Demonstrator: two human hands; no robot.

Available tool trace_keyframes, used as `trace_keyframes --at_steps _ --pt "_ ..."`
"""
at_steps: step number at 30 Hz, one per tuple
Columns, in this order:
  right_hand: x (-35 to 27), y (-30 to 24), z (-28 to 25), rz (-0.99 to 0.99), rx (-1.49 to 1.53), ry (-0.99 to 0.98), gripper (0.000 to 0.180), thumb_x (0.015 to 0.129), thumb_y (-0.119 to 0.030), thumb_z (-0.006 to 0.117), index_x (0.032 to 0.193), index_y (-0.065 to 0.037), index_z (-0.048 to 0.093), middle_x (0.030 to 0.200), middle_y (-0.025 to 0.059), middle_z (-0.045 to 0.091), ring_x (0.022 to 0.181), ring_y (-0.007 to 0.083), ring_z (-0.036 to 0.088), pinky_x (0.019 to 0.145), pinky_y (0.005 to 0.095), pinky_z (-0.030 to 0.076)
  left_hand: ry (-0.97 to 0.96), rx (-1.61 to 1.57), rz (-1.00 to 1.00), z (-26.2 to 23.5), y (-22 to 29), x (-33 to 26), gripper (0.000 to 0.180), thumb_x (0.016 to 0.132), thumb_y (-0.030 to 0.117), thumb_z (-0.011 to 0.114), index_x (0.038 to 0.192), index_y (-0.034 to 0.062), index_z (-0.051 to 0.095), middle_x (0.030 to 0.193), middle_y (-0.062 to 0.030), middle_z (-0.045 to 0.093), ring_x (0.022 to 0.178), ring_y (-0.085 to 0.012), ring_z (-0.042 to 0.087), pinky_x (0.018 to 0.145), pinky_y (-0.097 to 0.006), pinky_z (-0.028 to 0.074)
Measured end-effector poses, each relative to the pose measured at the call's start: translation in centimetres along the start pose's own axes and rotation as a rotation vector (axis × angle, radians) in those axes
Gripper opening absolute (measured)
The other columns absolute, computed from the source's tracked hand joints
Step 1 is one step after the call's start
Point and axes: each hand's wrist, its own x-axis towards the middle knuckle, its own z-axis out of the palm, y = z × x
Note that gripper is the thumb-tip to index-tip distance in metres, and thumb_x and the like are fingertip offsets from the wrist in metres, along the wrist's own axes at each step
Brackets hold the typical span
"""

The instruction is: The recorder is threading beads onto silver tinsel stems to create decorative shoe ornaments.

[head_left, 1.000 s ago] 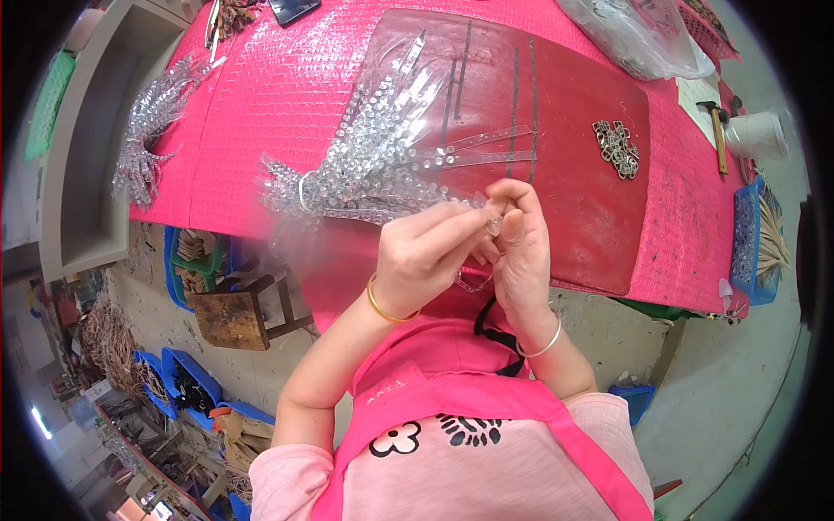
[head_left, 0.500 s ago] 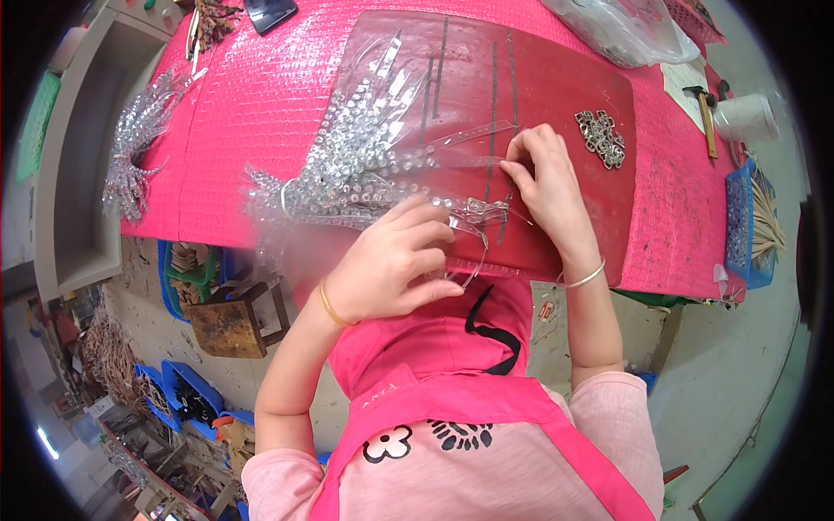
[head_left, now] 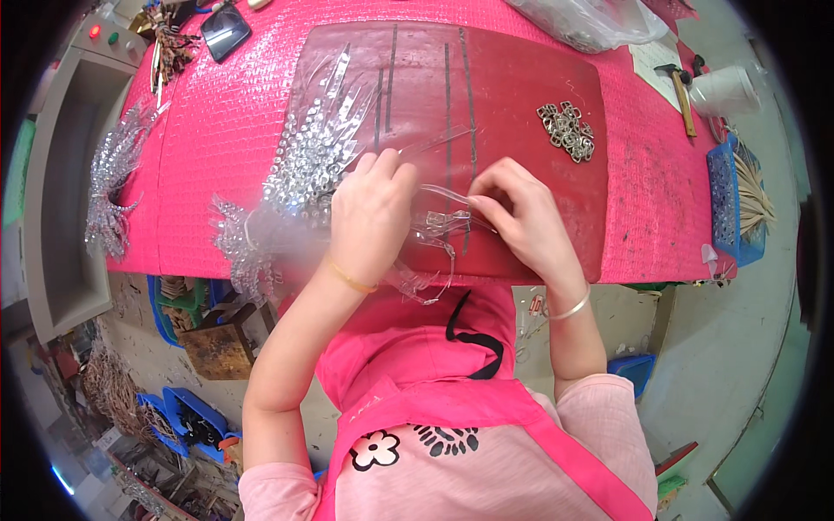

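A bundle of clear plastic straps studded with round rhinestones [head_left: 308,156] lies on the dark red mat [head_left: 530,78], gathered at its left end. My left hand [head_left: 373,208] is closed over the bundle's right side, fingers curled and fingertips mostly hidden. My right hand [head_left: 521,221] pinches a clear plastic strap [head_left: 445,191] between thumb and forefinger; the strap runs across to my left hand. Below it, several metal buckles [head_left: 445,221] on straps lie between my hands, and a strap loop hangs near the table's front edge. Loose silver buckles [head_left: 566,132] form a pile beyond my right hand.
Another bundle of shiny strips [head_left: 115,182] lies at the left, with a phone [head_left: 226,33] behind. At the right are a hammer [head_left: 682,100], a white cup [head_left: 725,91] and a blue basket [head_left: 737,200]. A plastic bag [head_left: 586,22] sits at the back.
My left hand has moved up and farther over the bundle, turning its back upward. My right hand keeps its pinch on the strap, now lower on the mat. The whole view has shifted slightly.
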Motion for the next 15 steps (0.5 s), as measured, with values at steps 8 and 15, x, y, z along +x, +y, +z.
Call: trace_keyframes --at_steps 8,15 --pt "-0.9 7.9 -7.7 0.283 -0.265 0.525 0.013 0.075 -0.005 0.064 0.086 0.000 0.059 0.074 0.0036 0.055 0.061 0.0095 0.050 0.058 0.0243 0.043 0.127 -0.412 -0.093 -0.6 0.0 0.7 0.020 0.070 -0.002 0.055 0.090 0.0011 0.053 0.073 -0.0150 0.056 0.070 -0.0308 0.056 0.064 -0.035 0.045" --pt "-3.8 5.3 -5.0 0.173 -0.178 0.531 0.010 0.073 0.000 0.062 0.083 -0.001 0.061 0.080 0.0060 0.057 0.070 0.0157 0.056 0.062 0.0259 0.044 -0.164 -0.805 -0.220 -2.7 -0.9 1.4 0.013 0.074 0.005 0.061 0.085 -0.0017 0.060 0.076 -0.0079 0.059 0.068 -0.0164 0.057 0.062 -0.027 0.044"
